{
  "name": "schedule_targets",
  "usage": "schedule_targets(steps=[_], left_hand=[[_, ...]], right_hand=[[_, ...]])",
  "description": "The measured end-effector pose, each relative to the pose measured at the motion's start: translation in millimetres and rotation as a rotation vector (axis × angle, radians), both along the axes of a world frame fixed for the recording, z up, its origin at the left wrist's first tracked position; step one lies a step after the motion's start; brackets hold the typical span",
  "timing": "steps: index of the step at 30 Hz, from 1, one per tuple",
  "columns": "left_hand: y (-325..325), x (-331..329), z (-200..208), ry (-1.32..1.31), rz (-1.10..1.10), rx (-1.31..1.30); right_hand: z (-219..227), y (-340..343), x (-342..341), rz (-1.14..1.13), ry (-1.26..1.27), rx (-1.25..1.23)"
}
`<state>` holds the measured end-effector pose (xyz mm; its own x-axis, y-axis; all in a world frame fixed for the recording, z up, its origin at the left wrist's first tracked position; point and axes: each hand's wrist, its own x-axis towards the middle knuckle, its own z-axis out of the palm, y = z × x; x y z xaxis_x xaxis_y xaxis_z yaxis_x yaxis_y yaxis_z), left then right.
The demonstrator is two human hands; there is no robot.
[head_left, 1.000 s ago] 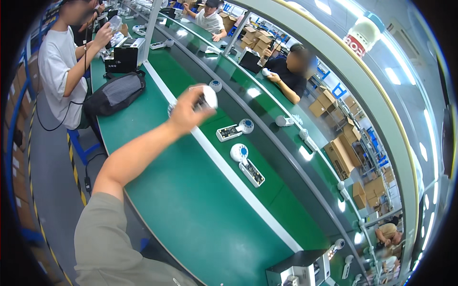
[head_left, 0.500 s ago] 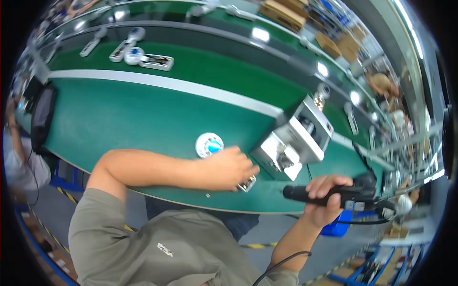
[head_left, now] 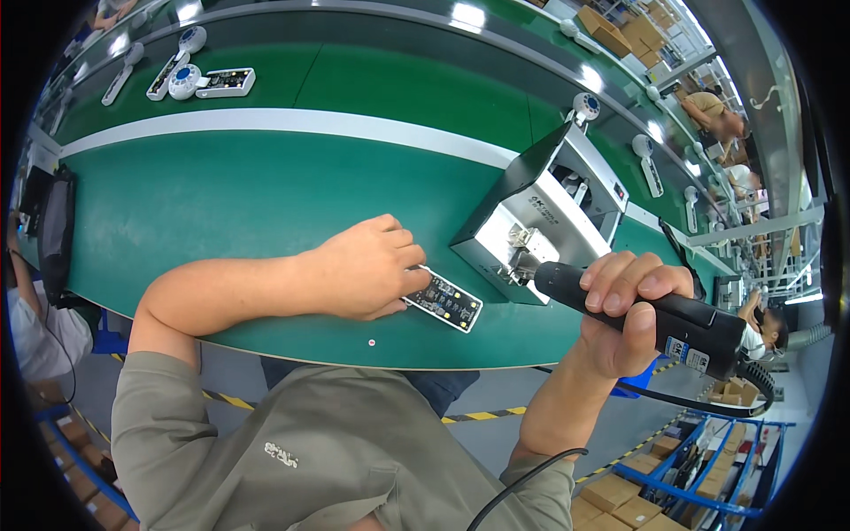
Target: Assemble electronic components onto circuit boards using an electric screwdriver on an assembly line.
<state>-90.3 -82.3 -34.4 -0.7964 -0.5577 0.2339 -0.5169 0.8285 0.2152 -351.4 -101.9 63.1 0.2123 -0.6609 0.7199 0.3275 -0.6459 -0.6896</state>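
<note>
My right hand [head_left: 624, 310] is wrapped around a black electric screwdriver [head_left: 708, 329], its cable trailing off to the right. The tool's tip meets the metal outlet on the front of a silver-and-black screw feeder [head_left: 509, 217]. Lower left of that box, my left hand [head_left: 367, 270] has its fingers curled over one end of a white-edged handheld device [head_left: 453, 305] with an exposed circuit board. That device lies on the green bench; its far end, probably a round head, is hidden beneath my hand.
A small round part [head_left: 372, 342] lies near the bench's front edge. Behind a white rail [head_left: 292, 119], several similar devices [head_left: 226, 82] sit on a green conveyor. A dark bag [head_left: 58, 234] stands at the bench's left end. Other people work farther off.
The screwdriver has moved up and left to the feeder's outlet. My left hand has shifted left and up, and more of the circuit board shows. The device's round white head is now covered.
</note>
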Motion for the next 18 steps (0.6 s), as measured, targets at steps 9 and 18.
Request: schedule_targets(steps=[9,18], left_hand=[[-5,4,-4,0.043,-0.018,-0.032],[-4,6,-3,0.066,-0.013,-0.037]], right_hand=[[-6,7,13,0.099,0.008,0.158],[-27,16,5,0.081,0.06,0.184]])
